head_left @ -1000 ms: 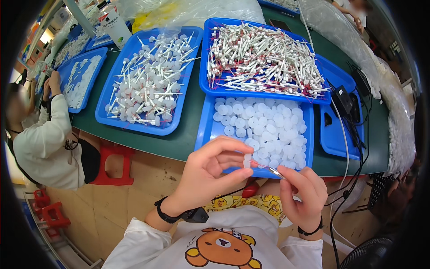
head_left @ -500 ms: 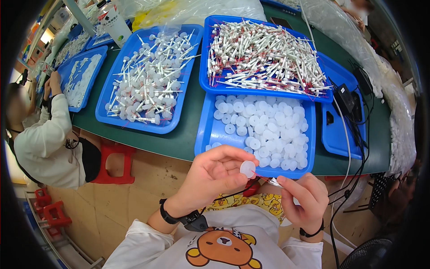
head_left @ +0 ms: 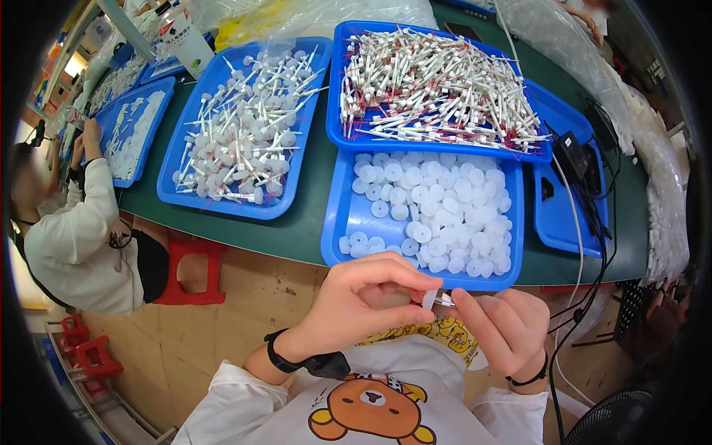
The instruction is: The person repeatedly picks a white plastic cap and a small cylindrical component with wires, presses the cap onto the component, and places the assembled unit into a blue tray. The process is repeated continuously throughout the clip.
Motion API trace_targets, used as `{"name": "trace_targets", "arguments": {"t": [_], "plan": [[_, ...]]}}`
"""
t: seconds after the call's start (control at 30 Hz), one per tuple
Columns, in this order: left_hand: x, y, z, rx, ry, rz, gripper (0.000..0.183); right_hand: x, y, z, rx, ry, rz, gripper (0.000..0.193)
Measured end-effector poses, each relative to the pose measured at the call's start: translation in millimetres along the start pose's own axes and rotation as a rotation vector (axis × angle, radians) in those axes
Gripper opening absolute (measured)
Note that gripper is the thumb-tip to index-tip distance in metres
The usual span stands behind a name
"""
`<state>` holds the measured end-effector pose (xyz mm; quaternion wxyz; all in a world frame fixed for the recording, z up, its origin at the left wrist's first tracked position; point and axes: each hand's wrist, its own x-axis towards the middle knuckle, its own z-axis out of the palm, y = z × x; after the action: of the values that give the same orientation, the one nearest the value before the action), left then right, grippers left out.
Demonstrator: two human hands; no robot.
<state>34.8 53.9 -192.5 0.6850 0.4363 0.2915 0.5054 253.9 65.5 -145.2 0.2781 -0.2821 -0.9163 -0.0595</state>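
Disc, translucent white, seen nearly edge-on just off the near edge of the green surface: I have the left hand clamped on it between thumb and fingers and the right hand closed on a small pale piece beside it; whether the two parts touch, I cannot tell. Along that near edge lies a blue disc tray, partly overlapped by a stick tray; a third tray lies to their left.
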Motion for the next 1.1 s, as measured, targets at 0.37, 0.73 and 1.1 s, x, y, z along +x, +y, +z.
{"name": "trace_targets", "arguments": {"t": [0.37,0.73,1.1], "plan": [[6.6,7.7,-7.7,0.510,-0.103,0.247,0.027,0.9,-7.0,-1.8,1.129,-0.332,1.003,0.014],[-0.4,26.7,-45.1,0.450,0.229,0.209,0.028,31.4,-2.8,-0.7,0.670,-0.209,0.860,0.022],[14.6,46.4,-48.5,1.738,0.346,0.352,0.042,78.0,89.8,0.8,0.257,-0.278,0.674,0.010]]}}
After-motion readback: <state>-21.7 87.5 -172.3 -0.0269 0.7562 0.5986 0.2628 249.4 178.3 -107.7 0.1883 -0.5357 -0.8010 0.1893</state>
